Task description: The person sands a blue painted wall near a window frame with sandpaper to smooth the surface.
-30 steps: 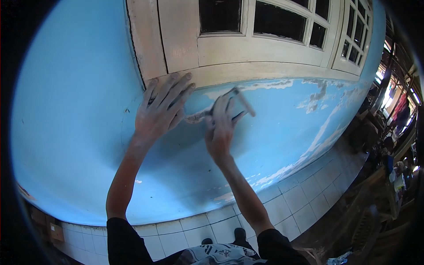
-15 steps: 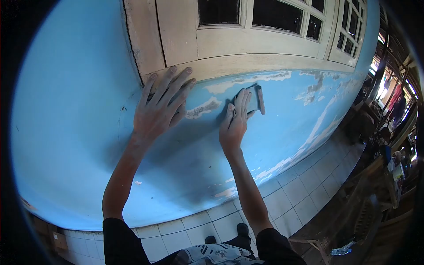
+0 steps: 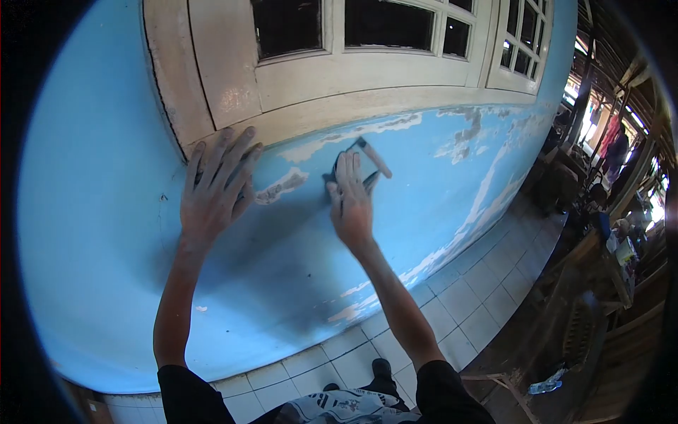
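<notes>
My left hand (image 3: 214,192) lies open with fingers spread, its fingertips on the lower corner of the cream window frame (image 3: 311,106) and its palm over the blue wall (image 3: 92,226). To its right, my right hand (image 3: 351,201) presses a grey sheet of sandpaper (image 3: 375,157) against the wall just below the frame. The sheet's right edge curls away from the wall, and part of it is hidden under my fingers. Pale dust coats both hands. A bare, peeled patch (image 3: 282,186) shows between the hands.
More peeled paint (image 3: 462,134) runs along the wall to the right. Below is a white tiled floor (image 3: 452,321). At right stand a wooden bench (image 3: 597,265) and clutter, with a plastic bottle (image 3: 547,382) lying low down.
The view has shifted, so the window and wall sit further left. My right hand has tilted leftward and the sandpaper has turned with it. My left hand stays at the frame's corner.
</notes>
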Available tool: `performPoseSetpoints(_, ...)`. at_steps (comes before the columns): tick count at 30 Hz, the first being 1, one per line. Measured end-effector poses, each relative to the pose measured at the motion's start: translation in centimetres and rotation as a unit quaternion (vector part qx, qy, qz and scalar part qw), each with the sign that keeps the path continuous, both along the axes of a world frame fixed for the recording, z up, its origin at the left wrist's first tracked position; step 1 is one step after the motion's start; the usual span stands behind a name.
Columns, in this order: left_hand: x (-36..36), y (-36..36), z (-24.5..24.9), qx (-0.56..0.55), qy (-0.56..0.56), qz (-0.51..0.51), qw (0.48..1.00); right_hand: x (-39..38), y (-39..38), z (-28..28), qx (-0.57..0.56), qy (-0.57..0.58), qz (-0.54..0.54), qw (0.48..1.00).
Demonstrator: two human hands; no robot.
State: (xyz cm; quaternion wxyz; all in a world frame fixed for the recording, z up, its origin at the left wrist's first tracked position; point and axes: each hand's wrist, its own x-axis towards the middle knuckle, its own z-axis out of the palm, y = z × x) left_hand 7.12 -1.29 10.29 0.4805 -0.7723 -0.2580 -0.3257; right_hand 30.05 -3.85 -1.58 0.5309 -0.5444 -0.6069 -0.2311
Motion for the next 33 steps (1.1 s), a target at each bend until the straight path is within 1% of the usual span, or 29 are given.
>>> performPoseSetpoints(1, -0.1, -0.1, -0.1, 0.0, 0.005, 0.004, 1.0, 1.4, -0.5, 1.3, -0.06, 0.023, 0.013, 0.998)
performPoseSetpoints(2, -0.1, 0.0, -0.1, 0.002, 0.007, 0.001, 1.0, 2.2, 0.0, 2.4, -0.059, 0.025, 0.01, 0.998)
performPoseSetpoints(4, -0.2, 0.1, -0.2, -0.004, 0.003, -0.004, 1.0, 3.6, 0.8, 4.1, 0.089, 0.134, 0.024, 0.987)
performPoseSetpoints(5, -0.2, 0.0, -0.3, -0.004, 0.004, -0.006, 1.0, 3.1, 1.5, 3.8, 0.135, 0.156, 0.06, 0.977)
performPoseSetpoints(6, -0.2, -0.1, -0.3, -0.005, 0.002, -0.004, 1.0, 1.9, 1.7, 2.9, 0.136, 0.155, 0.06, 0.977)
performPoseSetpoints(8, -0.2, 0.0, -0.3, -0.004, 0.003, -0.001, 1.0, -1.0, 0.7, -0.4, 0.052, 0.059, 0.048, 0.996)
performPoseSetpoints(9, -0.2, 0.1, -0.3, -0.005, 0.003, -0.004, 1.0, -1.3, 0.5, -1.7, 0.054, 0.06, 0.048, 0.996)
performPoseSetpoints(11, -0.3, 0.1, -0.4, -0.005, 0.004, -0.005, 1.0, -1.3, 0.4, -3.5, -0.092, 0.036, -0.001, 0.995)
performPoseSetpoints(12, -0.4, 0.1, -0.4, -0.014, 0.009, -0.014, 1.0, -0.7, 0.6, -3.0, -0.09, 0.038, 0.0, 0.995)
performPoseSetpoints(14, -0.5, 0.2, -0.4, -0.023, 0.017, -0.021, 0.999, 1.7, 1.1, -0.8, 0.053, 0.102, 0.024, 0.993)
performPoseSetpoints(15, -0.6, 0.2, -0.6, -0.022, 0.015, -0.032, 0.999, 3.4, 1.4, 0.5, 0.052, 0.101, 0.028, 0.993)
performPoseSetpoints(16, -0.7, 0.1, -0.8, -0.021, 0.011, -0.041, 0.999, 5.4, 1.7, 2.1, 0.089, 0.142, -0.002, 0.986)
performPoseSetpoints(17, -0.8, 0.0, -1.1, -0.02, 0.009, -0.035, 0.999, 6.6, 1.8, 2.9, 0.125, 0.183, -0.032, 0.975)
performPoseSetpoints(18, -0.8, -0.1, -1.5, -0.017, 0.001, -0.049, 0.999, 7.2, 1.7, 2.9, 0.124, 0.183, -0.027, 0.975)
performPoseSetpoints(20, -0.2, -0.3, -2.2, -0.015, -0.008, -0.06, 0.998, 8.1, 1.3, 2.5, 0.127, 0.146, -0.039, 0.98)
performPoseSetpoints(21, 0.3, -0.5, -2.5, -0.028, -0.014, -0.073, 0.997, 7.2, 1.2, 1.0, 0.126, 0.118, -0.033, 0.985)
performPoseSetpoints(22, 0.9, -0.7, -3.0, -0.043, -0.018, -0.086, 0.995, 6.8, 0.7, -0.9, 0.122, 0.118, -0.032, 0.985)
performPoseSetpoints(23, 1.6, -0.8, -3.5, -0.046, -0.018, -0.085, 0.995, 6.6, 0.1, -2.9, 0.077, 0.052, -0.004, 0.996)
performPoseSetpoints(24, 2.5, -0.6, -3.9, -0.05, -0.018, -0.095, 0.994, 6.7, -0.3, -3.6, 0.033, -0.015, 0.024, 0.999)
performPoseSetpoints(25, 3.5, -0.4, -4.1, -0.052, -0.019, -0.104, 0.993, 8.0, -0.6, -3.7, 0.024, -0.052, -0.001, 0.998)
performPoseSetpoints(26, 4.5, -0.2, -4.4, -0.052, -0.02, -0.103, 0.993, 9.2, -0.5, -3.6, 0.024, -0.053, 0.0, 0.998)
performPoseSetpoints(28, 6.3, 0.1, -4.7, -0.052, -0.04, -0.134, 0.989, 11.1, -0.2, -1.7, 0.081, 0.085, 0.027, 0.993)
performPoseSetpoints(29, 7.4, -0.1, -4.6, -0.052, -0.041, -0.133, 0.989, 12.3, 0.2, -0.5, 0.071, 0.104, 0.001, 0.992)
performPoseSetpoints(30, 8.5, -0.4, -4.3, -0.063, -0.058, -0.143, 0.986, 13.6, 0.7, 0.1, 0.071, 0.102, 0.003, 0.992)
performPoseSetpoints(32, 10.3, -0.7, -4.1, -0.072, -0.077, -0.149, 0.983, 15.6, 1.4, 1.0, 0.074, 0.147, 0.063, 0.984)
performPoseSetpoints(33, 11.0, -0.7, -4.1, -0.069, -0.092, -0.141, 0.983, 15.8, 1.5, 0.8, 0.089, 0.146, 0.07, 0.983)
